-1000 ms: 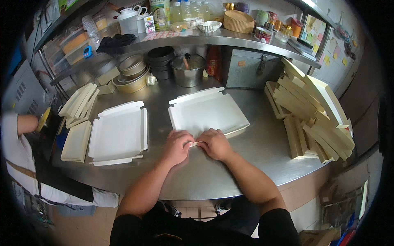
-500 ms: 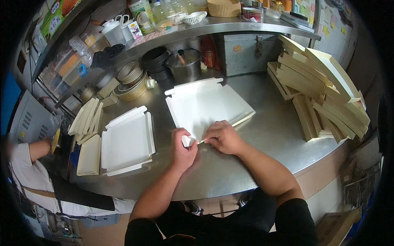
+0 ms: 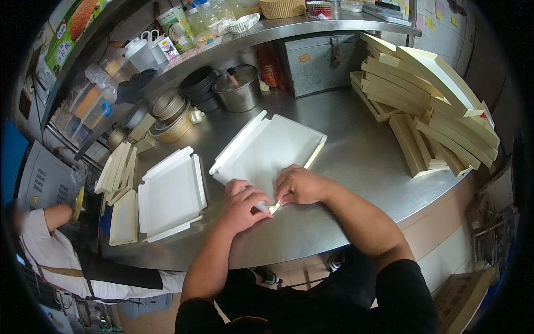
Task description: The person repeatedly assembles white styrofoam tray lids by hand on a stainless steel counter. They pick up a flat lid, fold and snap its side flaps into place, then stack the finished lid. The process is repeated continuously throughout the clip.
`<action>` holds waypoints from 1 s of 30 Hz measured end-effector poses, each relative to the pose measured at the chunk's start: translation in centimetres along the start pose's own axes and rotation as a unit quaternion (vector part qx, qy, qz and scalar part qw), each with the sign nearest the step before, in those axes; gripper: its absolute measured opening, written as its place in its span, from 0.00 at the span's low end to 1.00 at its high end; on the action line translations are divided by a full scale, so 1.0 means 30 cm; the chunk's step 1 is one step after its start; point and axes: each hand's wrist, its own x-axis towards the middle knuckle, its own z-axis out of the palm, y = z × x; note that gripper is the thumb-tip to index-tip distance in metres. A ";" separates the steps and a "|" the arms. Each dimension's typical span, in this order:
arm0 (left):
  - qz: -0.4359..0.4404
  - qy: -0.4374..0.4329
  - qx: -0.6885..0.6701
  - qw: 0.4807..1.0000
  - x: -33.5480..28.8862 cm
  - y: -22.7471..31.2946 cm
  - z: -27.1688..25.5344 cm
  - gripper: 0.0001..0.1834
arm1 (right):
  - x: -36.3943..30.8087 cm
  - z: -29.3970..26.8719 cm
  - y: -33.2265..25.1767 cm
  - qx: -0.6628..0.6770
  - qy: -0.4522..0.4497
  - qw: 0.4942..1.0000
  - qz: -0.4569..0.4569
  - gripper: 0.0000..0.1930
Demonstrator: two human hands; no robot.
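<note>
Gripping the near corner of a white box [image 3: 272,146] with both hands. Closing around the corner from the left with the left hand [image 3: 245,205], with fingers curled over the edge and thumb brought close to the folded tip. Pinching the adjoining narrow strip between thumb and fingers of the right hand [image 3: 297,185], just beside the left. Cannot tell the exact fingertip contact under the knuckles.

Located mid-table, directly in front of the person, at a slant, with the white inside facing up. Fitted with a long tabbed flap along the far left side. Supported on a metal table [image 3: 322,234].

To the left, set apart: a second white box [image 3: 169,192], lying open with flaps raised. Beside it: a small cream box [image 3: 123,222], with a row of narrow boxes [image 3: 117,172] just behind. At the right end of the table: an uneven pile of cream boxes [image 3: 428,106].

Along the back, from left to right: round pans [image 3: 169,114], black pans [image 3: 199,83], a steel pot [image 3: 238,92] and a grey metal case [image 3: 311,67], below a loaded shelf [image 3: 311,26]. At the far left: a co-worker [image 3: 58,236] in a white top.
</note>
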 end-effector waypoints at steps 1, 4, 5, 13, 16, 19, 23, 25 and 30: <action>0.036 0.021 0.036 0.998 0.011 0.011 -0.006 0.21 | -0.004 -0.004 0.004 0.005 -0.008 1.000 0.002 0.06; 0.050 -0.014 0.003 0.999 -0.031 -0.042 0.045 0.18 | -0.020 -0.018 -0.014 -0.063 0.031 0.997 -0.014 0.07; 0.036 -0.023 -0.022 0.999 -0.038 -0.048 0.056 0.18 | -0.022 -0.020 -0.023 -0.076 0.030 0.997 -0.008 0.07; -0.026 -0.009 -0.040 0.999 -0.018 -0.053 0.040 0.13 | -0.036 -0.024 -0.011 -0.064 0.056 0.995 0.044 0.08; 0.017 0.029 -0.052 0.998 -0.023 -0.045 0.054 0.12 | -0.033 -0.026 -0.007 -0.038 0.055 0.997 0.045 0.08; 0.019 0.058 -0.077 0.995 -0.032 -0.051 0.075 0.12 | -0.037 -0.041 -0.049 -0.043 0.075 0.995 0.052 0.09; -0.003 0.088 -0.087 0.992 -0.033 -0.024 0.084 0.12 | -0.034 -0.042 -0.039 -0.030 0.072 0.996 0.039 0.10; -0.011 0.090 -0.105 0.990 -0.032 -0.034 0.096 0.13 | -0.030 -0.038 -0.039 -0.036 0.055 0.997 0.041 0.10; -0.003 0.059 -0.097 0.994 -0.008 -0.007 0.085 0.15 | -0.012 0.021 -0.037 -0.015 -0.011 0.999 0.027 0.10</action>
